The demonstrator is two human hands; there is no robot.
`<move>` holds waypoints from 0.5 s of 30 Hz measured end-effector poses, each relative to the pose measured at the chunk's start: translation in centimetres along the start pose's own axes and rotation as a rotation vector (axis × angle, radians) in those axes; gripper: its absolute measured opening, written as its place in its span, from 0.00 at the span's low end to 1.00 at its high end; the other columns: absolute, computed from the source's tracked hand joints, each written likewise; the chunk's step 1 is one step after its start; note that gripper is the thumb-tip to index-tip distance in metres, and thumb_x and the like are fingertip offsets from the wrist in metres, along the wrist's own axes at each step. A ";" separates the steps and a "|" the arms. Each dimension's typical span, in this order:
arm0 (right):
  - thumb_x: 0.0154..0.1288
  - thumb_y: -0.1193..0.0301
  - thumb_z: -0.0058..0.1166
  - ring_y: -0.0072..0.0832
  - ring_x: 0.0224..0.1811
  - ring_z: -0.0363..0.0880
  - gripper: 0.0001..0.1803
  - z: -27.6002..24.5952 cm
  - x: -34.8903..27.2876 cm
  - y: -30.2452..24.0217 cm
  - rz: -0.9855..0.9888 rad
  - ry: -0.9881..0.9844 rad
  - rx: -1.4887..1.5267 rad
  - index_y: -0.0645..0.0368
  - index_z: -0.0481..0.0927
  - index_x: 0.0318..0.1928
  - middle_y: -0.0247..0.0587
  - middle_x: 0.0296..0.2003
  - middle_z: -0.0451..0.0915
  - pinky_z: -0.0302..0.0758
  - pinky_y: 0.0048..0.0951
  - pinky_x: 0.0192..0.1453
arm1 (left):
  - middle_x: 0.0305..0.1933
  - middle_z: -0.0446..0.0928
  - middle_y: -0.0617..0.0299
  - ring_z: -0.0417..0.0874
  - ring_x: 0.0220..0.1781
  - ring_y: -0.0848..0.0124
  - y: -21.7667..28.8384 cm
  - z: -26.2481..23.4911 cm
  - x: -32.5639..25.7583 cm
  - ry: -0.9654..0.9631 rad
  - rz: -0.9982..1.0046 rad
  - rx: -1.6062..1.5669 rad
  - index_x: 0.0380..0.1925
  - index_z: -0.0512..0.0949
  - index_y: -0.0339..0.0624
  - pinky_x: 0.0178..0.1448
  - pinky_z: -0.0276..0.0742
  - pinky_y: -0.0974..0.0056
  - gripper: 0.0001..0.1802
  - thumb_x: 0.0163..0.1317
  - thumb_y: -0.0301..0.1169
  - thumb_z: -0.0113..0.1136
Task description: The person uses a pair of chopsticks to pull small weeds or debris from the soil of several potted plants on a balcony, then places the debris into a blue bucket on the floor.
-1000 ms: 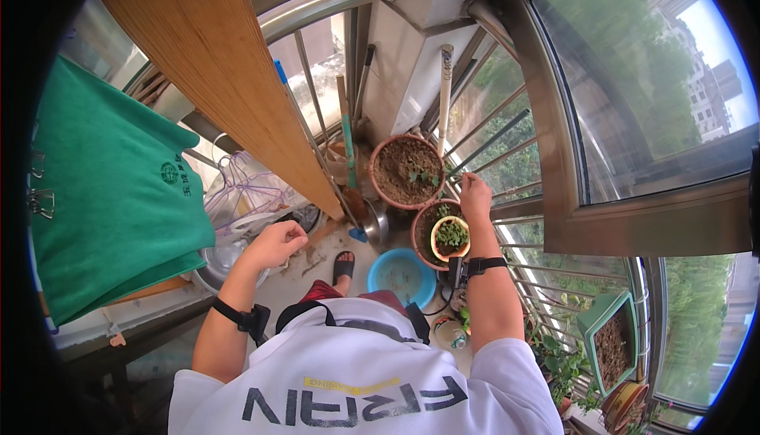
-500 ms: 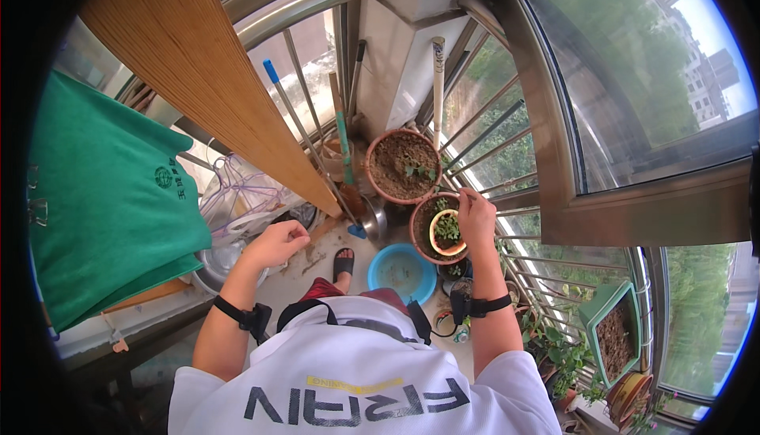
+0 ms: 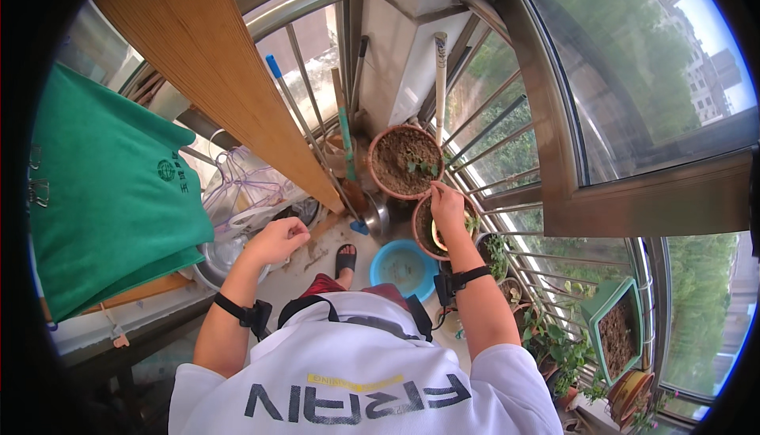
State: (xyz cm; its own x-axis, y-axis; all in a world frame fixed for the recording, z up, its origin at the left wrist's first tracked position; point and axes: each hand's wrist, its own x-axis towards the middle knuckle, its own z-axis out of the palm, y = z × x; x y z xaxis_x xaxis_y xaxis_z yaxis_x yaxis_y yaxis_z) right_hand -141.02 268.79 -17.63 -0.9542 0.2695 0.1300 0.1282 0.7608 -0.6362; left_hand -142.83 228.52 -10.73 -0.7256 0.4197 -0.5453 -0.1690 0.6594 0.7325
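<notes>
Head view: right hand [image 3: 449,207] hovering over lower pot [image 3: 416,229], fingertips pinching together beside soil-filled upper pot [image 3: 371,167] standing by railing [image 3: 511,197]; cannot tell if holding anything. Left hand [image 3: 275,241] hanging well apart, fingers curling loosely, cannot tell whether closed.

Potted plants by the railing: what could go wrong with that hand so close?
The right hand looks close to the small plant in the upper pot; a careless move might bruise it. The hand partly hides the lower pot, which could get bumped unseen. The blue basin sits near the sandalled foot; a step might knock it.
</notes>
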 end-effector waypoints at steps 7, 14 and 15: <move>0.74 0.70 0.55 0.54 0.38 0.84 0.11 -4.2 2.1 -4.0 -0.084 0.163 0.071 0.65 0.86 0.44 0.56 0.36 0.86 0.80 0.49 0.43 | 0.36 0.85 0.57 0.83 0.37 0.69 0.0 -0.3 -0.6 0.016 -0.012 0.027 0.43 0.82 0.36 0.44 0.80 0.61 0.13 0.69 0.36 0.65; 0.72 0.70 0.56 0.54 0.41 0.85 0.10 1.7 0.4 -3.9 -0.003 -0.054 0.028 0.63 0.87 0.44 0.56 0.39 0.87 0.81 0.49 0.48 | 0.37 0.85 0.56 0.84 0.37 0.67 -0.5 -0.4 -1.0 0.029 -0.027 0.043 0.43 0.82 0.37 0.45 0.80 0.60 0.14 0.68 0.37 0.65; 0.72 0.70 0.57 0.54 0.41 0.85 0.10 2.0 0.4 -3.7 -0.077 -0.016 0.058 0.63 0.87 0.44 0.56 0.39 0.87 0.81 0.49 0.48 | 0.37 0.85 0.56 0.84 0.37 0.67 -0.6 -0.4 -1.0 0.021 -0.031 0.030 0.43 0.82 0.37 0.45 0.80 0.60 0.14 0.68 0.37 0.65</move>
State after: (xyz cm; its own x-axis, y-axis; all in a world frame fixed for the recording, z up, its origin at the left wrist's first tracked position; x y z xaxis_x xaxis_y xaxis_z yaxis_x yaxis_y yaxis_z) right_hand -142.38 264.88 -16.80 -0.9648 0.2017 0.1685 0.0387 0.7431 -0.6681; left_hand -142.29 227.49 -10.44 -0.7344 0.3857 -0.5584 -0.1715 0.6907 0.7025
